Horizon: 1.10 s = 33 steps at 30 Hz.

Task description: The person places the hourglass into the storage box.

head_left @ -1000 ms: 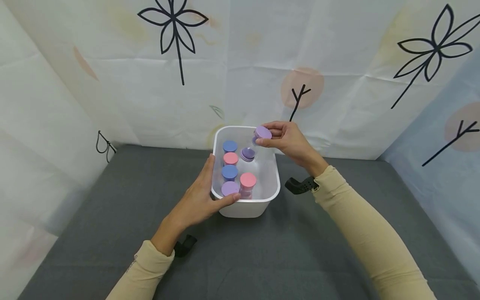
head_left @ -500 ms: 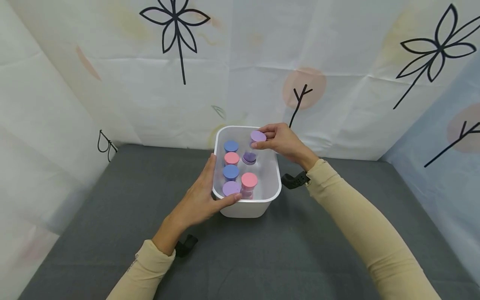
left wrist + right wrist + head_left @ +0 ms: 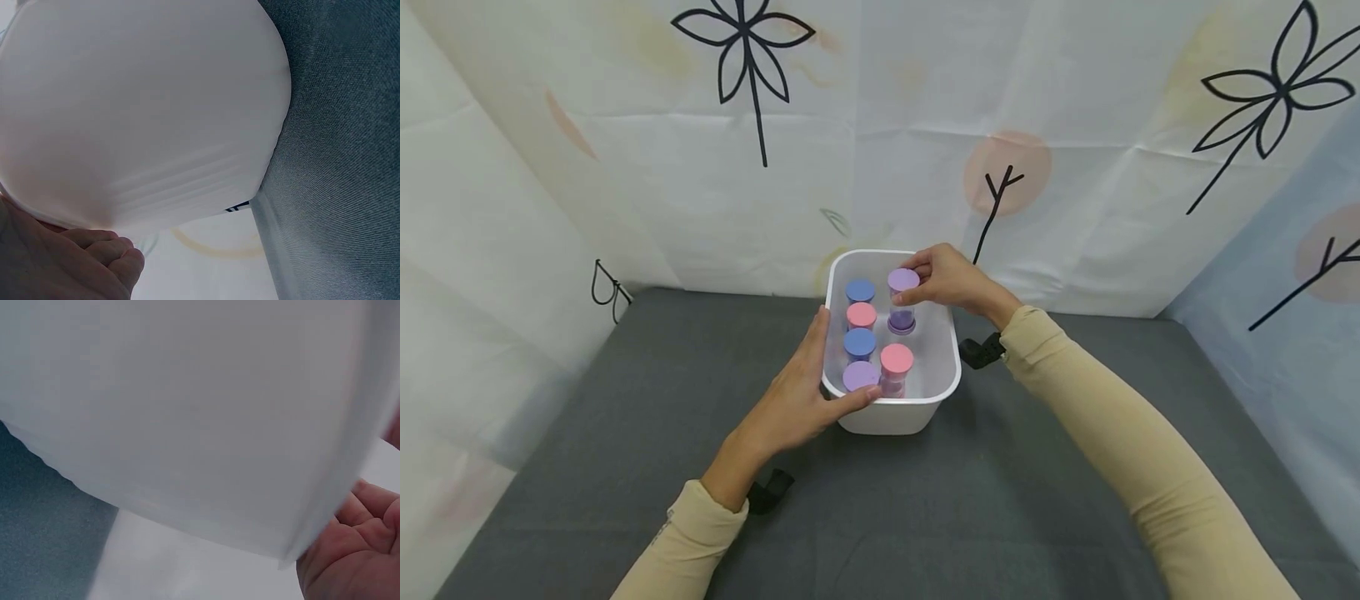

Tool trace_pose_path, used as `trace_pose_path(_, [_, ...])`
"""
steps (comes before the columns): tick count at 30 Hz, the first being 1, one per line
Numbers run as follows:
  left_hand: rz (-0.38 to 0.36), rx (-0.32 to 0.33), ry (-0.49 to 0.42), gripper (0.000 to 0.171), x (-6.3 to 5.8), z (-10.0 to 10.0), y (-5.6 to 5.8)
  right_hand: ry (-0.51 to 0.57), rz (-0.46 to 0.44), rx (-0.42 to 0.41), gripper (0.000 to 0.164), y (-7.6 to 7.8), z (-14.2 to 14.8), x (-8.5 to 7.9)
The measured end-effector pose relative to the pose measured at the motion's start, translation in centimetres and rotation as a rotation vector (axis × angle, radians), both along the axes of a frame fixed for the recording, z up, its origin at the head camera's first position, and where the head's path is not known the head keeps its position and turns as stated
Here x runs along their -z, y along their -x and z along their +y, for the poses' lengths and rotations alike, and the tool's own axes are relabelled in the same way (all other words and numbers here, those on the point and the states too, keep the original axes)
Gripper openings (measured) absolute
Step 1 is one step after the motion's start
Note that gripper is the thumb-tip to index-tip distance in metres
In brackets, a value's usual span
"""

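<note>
In the head view a white plastic bin [image 3: 927,387] stands in front of me. My left hand [image 3: 797,400] holds its near left corner, fingers along the outer wall and thumb over the front rim. My right hand [image 3: 951,279] reaches over the far right rim and pinches a purple sand timer [image 3: 902,296] near its lilac top cap. That timer stands upright inside the bin, clear in the middle with purple at its lower end. The left wrist view shows fingers [image 3: 119,250] against the outside wall. In the right wrist view the bin's wall hides the timer.
Along the bin's left side stand two blue-capped timers [image 3: 859,344], a pink-capped one [image 3: 861,316] and a lilac-capped one [image 3: 861,376]. Another pink-capped timer [image 3: 896,360] stands near the front. Grey cloth [image 3: 1000,500] covers the table; printed white fabric [image 3: 910,167] hangs behind.
My right hand has moved left and slightly down with the purple timer, which has gone from tilted to upright. The left hand stays on the bin.
</note>
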<state>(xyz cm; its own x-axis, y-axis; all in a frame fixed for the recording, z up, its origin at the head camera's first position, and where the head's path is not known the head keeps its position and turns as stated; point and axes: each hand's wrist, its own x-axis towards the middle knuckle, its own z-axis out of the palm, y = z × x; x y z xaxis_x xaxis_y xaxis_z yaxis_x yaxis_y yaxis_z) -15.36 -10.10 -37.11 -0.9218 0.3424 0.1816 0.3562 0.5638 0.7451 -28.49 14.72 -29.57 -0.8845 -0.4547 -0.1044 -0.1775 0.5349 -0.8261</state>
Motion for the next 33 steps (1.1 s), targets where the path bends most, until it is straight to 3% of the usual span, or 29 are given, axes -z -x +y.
trace_pose_path(14, [0.001, 0.007, -0.018, 0.121, 0.0, -0.1, 0.1, -0.186, 0.162, -0.088, 0.048, 0.7, -1.4, 0.7])
trace_pose_path(33, [0.015, 0.011, -0.012, 0.121, 0.0, 0.0, 0.1, -0.281, 0.236, -0.044, 0.048, 0.4, -1.8, 1.0])
